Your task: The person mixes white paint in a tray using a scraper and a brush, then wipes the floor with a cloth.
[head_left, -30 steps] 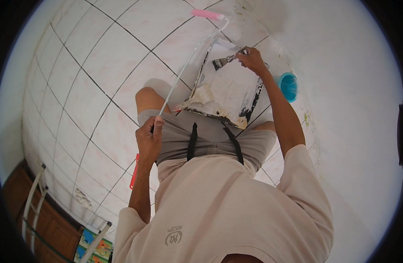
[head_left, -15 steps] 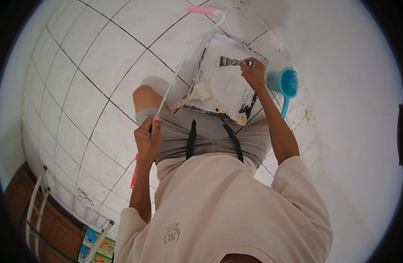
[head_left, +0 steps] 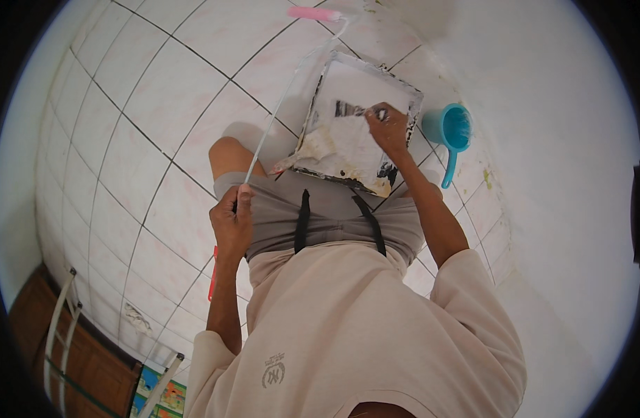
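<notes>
My left hand (head_left: 231, 221) is closed round the lower end of a paint roller (head_left: 313, 13), whose thin white rod slants up to a pink sleeve above the floor tiles. In my right hand (head_left: 389, 129) is a paint scraper (head_left: 348, 109) with a dark, paint-smeared blade, held over the paint tray (head_left: 311, 111). White paint covers much of the tray, and its rim carries black and white smears. A crumpled, cream-coloured sheet or skin of paint (head_left: 320, 145) lies at the tray's near left part. The grip of the scraper is mostly hidden by my fingers.
A turquoise dipper (head_left: 453, 132) with a long handle stands right of the tray, near the white wall (head_left: 564, 174). Beside my left forearm shows a red handle (head_left: 212, 279). At the lower left are a metal ladder-like frame (head_left: 57, 313) and a brown wooden door (head_left: 90, 362).
My right hand and the scraper have moved left and slightly nearer over the tray. My left hand keeps hold of the roller, which has shifted only slightly left.
</notes>
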Tool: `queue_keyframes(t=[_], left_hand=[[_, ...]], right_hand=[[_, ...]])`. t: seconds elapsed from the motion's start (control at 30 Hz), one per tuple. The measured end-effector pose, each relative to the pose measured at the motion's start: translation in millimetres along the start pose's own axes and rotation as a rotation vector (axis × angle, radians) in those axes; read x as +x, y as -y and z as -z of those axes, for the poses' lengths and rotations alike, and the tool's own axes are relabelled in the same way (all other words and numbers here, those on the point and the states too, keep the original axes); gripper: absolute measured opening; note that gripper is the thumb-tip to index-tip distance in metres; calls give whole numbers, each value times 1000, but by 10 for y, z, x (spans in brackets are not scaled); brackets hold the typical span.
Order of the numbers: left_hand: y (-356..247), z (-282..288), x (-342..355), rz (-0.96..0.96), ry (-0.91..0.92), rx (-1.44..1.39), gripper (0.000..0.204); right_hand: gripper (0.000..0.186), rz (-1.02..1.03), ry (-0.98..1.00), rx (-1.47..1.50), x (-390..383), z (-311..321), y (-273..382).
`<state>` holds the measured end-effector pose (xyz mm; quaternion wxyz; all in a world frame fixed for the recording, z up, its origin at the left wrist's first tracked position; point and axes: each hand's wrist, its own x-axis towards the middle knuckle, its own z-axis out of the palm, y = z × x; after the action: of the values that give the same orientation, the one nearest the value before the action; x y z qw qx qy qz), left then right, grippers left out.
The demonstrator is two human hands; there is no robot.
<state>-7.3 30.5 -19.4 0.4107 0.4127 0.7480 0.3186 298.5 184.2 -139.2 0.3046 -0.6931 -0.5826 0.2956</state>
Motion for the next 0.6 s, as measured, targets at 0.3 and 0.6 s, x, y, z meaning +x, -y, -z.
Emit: queue_keyframes(t=[0.3, 0.6], left_hand=[[-60, -1, -21, 16, 31, 9, 31], [-126, -79, -37, 16, 47, 7, 34]], right_hand=[[18, -76, -66, 73, 79, 423, -201], [20, -206, 7, 93, -123, 611, -604]])
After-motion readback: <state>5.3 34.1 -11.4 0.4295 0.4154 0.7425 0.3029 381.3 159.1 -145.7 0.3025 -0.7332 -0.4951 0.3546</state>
